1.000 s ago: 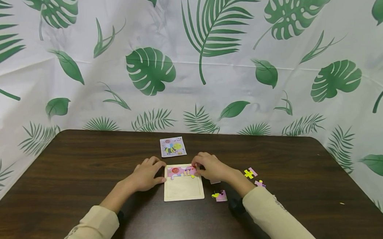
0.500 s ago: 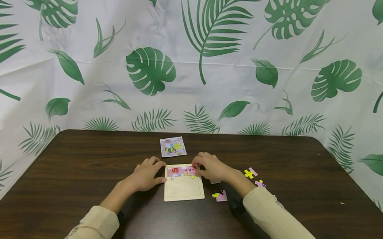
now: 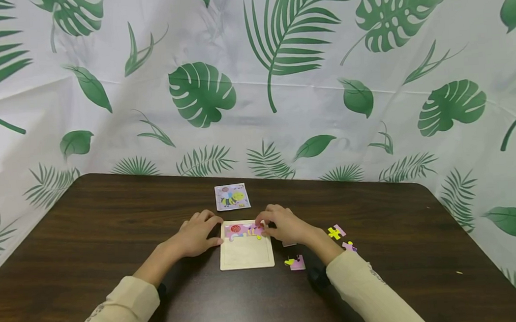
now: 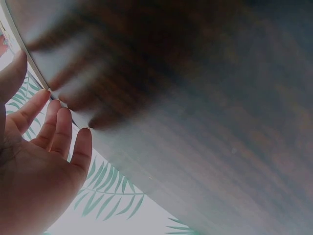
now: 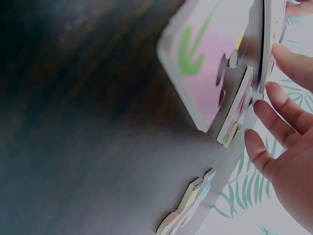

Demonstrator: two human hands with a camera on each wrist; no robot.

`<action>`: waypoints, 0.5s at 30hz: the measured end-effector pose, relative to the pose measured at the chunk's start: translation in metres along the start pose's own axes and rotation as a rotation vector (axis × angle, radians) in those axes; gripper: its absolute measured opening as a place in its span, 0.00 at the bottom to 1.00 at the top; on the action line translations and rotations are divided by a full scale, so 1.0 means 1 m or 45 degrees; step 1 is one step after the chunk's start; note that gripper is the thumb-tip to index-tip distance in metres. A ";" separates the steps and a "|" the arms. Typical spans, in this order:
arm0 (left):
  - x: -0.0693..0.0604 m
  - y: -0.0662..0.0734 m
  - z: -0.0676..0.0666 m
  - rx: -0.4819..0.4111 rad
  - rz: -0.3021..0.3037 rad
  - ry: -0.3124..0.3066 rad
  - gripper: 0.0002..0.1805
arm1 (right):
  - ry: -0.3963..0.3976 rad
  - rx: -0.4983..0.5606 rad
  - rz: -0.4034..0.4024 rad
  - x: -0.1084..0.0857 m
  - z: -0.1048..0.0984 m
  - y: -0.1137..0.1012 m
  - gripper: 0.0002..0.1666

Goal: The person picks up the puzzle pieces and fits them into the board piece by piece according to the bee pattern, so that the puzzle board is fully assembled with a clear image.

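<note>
A light wooden tray lies on the table with joined pink puzzle pieces along its far side. At the tray's left edge, my left hand rests with its fingers and thumb spread; the left wrist view shows this hand with loosely extended fingers against the rim. My right hand touches the pieces at the far right corner with its fingertips, which partly hide them. In the right wrist view the hand has its fingers gently bent beside the tray's edge.
A bee picture card lies beyond the tray. Right of it are loose pieces: a pink and yellow one, one partly under my right hand, and two farther right. A leaf-patterned cloth hangs behind the table.
The fingertips of my right hand have shifted slightly left over the pieces at the corner. My left hand and the tray stay in place.
</note>
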State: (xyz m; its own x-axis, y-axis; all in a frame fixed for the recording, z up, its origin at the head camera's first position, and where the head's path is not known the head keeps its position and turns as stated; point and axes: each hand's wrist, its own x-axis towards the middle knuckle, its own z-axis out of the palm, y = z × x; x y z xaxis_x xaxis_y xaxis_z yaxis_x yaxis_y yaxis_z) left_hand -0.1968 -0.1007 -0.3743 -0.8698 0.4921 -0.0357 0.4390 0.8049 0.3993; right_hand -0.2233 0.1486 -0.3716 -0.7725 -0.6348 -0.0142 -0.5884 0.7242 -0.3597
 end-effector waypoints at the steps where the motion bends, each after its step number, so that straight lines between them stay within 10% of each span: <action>1: 0.000 0.000 0.000 0.000 -0.001 -0.001 0.24 | -0.001 0.002 0.001 0.000 0.000 0.000 0.12; 15: 0.001 -0.001 -0.001 0.006 -0.001 -0.012 0.24 | -0.017 0.056 -0.005 0.003 0.000 0.005 0.12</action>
State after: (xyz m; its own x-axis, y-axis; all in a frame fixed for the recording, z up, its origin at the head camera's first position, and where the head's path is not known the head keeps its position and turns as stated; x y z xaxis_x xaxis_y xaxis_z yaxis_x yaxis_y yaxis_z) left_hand -0.1986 -0.1009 -0.3740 -0.8679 0.4947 -0.0449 0.4395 0.8069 0.3946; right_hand -0.2288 0.1501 -0.3736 -0.7666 -0.6416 -0.0252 -0.5804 0.7092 -0.4002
